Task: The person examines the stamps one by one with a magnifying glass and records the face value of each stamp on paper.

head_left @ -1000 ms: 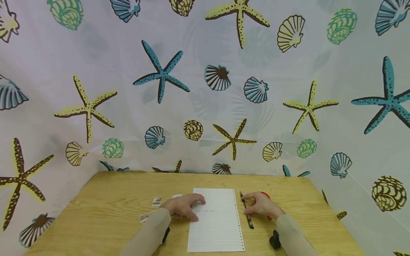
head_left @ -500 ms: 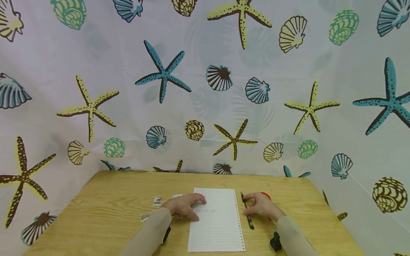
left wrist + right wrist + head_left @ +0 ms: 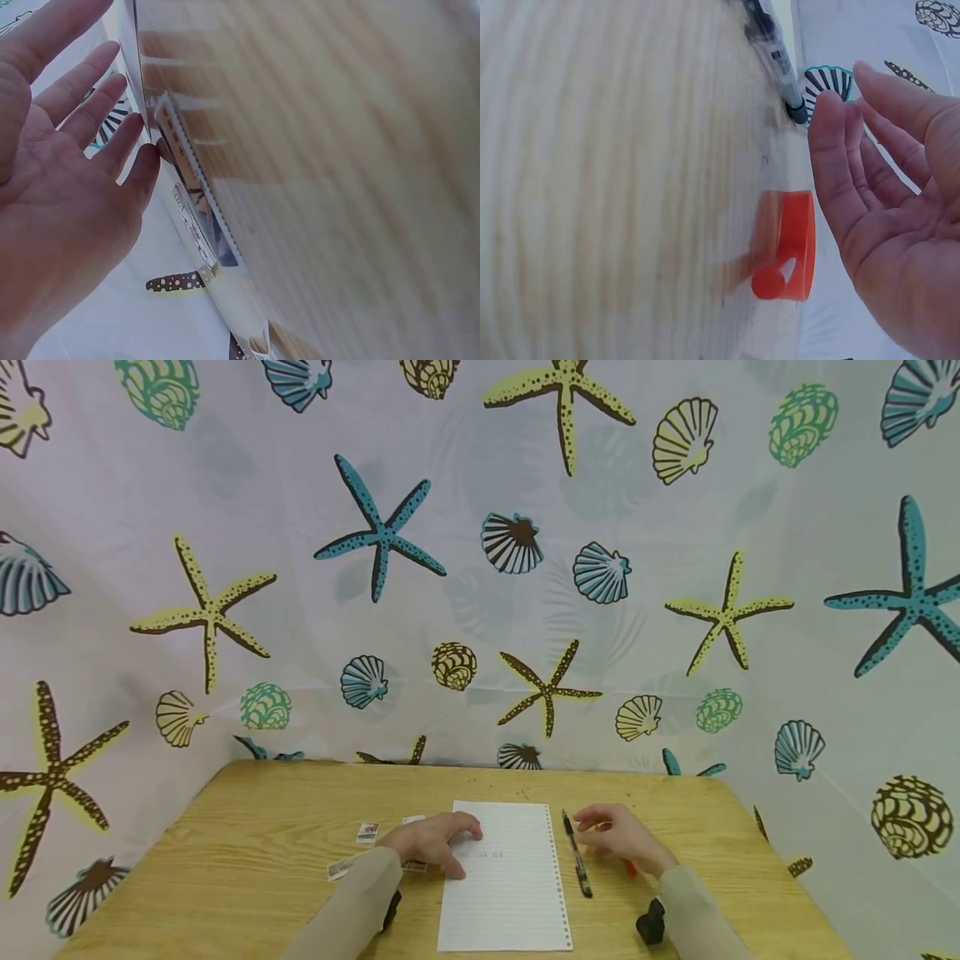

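Note:
A sheet of lined paper point(image 3: 510, 906) with punched holes down its right edge lies on the table, a short line of writing near its upper part. On its left edge rests my left hand point(image 3: 429, 841), fingers spread and relaxed. Several postage stamps point(image 3: 367, 832) lie around and partly under that hand; one perforated stamp point(image 3: 196, 184) shows below the fingers in the left wrist view. Right of the paper lies a black and clear pen point(image 3: 578, 857). My right hand point(image 3: 624, 838) hovers just beside it, apart from it, holding nothing, fingers loosely bent.
Under my right hand is an orange-red object point(image 3: 799, 240) with a curved wall and a small round knob, mostly hidden in the head view. The wooden table point(image 3: 255, 860) ends at a hanging cloth point(image 3: 450, 610) printed with shells and starfish.
My right hand has let go of the pen and moved slightly right, lifting off it. The pen stays on the table, barely shifted. The left hand has not moved.

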Available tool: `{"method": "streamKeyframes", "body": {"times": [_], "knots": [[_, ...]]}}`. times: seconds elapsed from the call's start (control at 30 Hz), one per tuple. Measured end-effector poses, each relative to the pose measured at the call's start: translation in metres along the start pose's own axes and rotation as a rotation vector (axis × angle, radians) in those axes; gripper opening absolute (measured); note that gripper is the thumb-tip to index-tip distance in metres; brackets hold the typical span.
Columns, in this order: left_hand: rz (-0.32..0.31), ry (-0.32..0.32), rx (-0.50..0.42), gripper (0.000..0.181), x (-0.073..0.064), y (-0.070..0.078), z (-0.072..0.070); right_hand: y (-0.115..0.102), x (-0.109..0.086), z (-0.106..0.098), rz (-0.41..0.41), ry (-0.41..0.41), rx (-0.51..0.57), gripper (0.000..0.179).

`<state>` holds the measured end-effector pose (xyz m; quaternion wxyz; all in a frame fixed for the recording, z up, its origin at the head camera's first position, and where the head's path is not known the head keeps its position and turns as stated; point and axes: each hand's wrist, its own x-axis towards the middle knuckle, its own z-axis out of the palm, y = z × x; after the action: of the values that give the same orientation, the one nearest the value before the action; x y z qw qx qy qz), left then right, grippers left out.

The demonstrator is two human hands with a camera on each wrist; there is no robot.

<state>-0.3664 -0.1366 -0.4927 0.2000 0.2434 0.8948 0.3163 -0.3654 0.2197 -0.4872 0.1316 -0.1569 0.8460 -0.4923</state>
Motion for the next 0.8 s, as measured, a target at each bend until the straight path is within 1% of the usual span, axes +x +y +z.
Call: {"method": "streamKeyframes", "body": {"times": [0.1, 0.23, 0.4, 0.6, 0.8], "knots": [[-0.01, 0.015, -0.02, 0.054, -0.001, -0.001, 0.0, -0.001, -0.003, -0.005, -0.008, -0.012, 0.006, 0.036], [-0.02, 0.051, -0.05, 0.052, -0.003, -0.001, -0.002, 0.001, -0.006, -0.011, -0.032, -0.026, -0.014, 0.033], [-0.004, 0.09, -0.08, 0.041, -0.006, -0.002, -0.003, 0.005, -0.009, -0.017, -0.04, -0.022, -0.042, 0.032], [0.025, 0.171, -0.118, 0.023, -0.01, -0.003, -0.004, 0.01, -0.013, -0.024, -0.024, 0.004, -0.074, 0.03], [0.037, 0.264, -0.127, 0.019, -0.014, 0.0, -0.005, 0.019, -0.018, -0.031, -0.007, -0.022, -0.057, 0.032]]}}
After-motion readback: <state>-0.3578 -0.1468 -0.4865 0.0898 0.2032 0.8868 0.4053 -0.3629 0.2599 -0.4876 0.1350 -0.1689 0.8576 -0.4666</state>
